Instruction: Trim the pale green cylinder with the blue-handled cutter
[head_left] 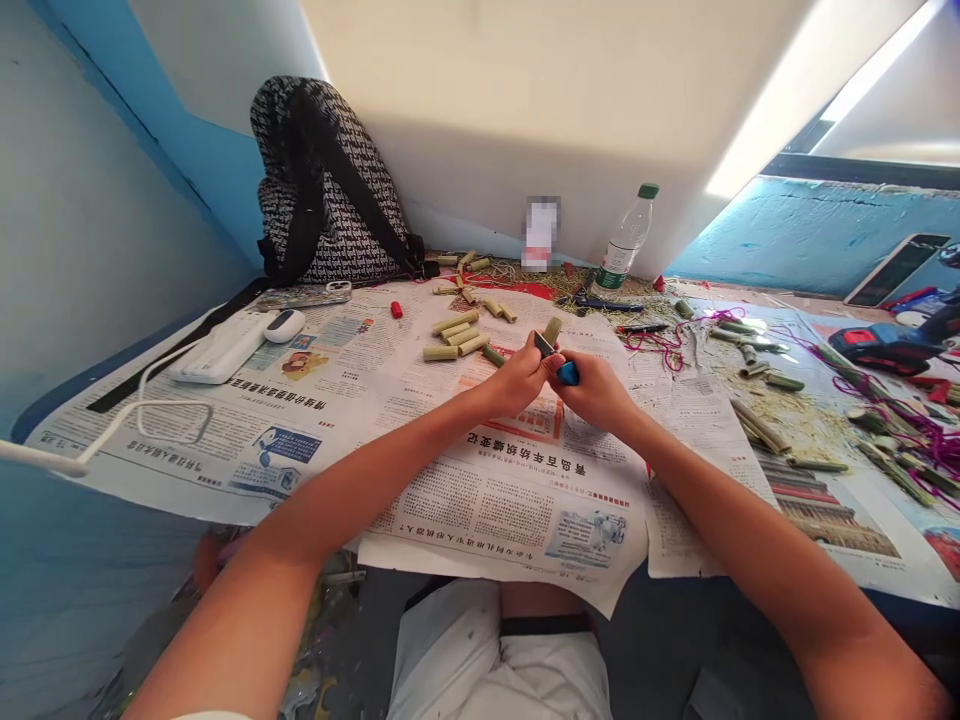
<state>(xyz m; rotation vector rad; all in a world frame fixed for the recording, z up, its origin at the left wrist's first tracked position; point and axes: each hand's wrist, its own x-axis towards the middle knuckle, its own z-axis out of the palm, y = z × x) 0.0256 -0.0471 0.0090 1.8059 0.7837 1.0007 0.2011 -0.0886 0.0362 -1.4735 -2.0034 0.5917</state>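
Observation:
My left hand holds a short green bamboo piece upright above the newspaper. My right hand grips a knife with a blue handle, and its blade rests against the bamboo piece. Both hands meet at the middle of the table. Just beyond them lie several cut bamboo pieces in a loose group.
A patterned backpack leans on the wall at the back left. A white power strip and cable lie at left. A plastic bottle stands at the back. Bamboo sticks and magenta cord cover the right side, near a red-and-blue tool.

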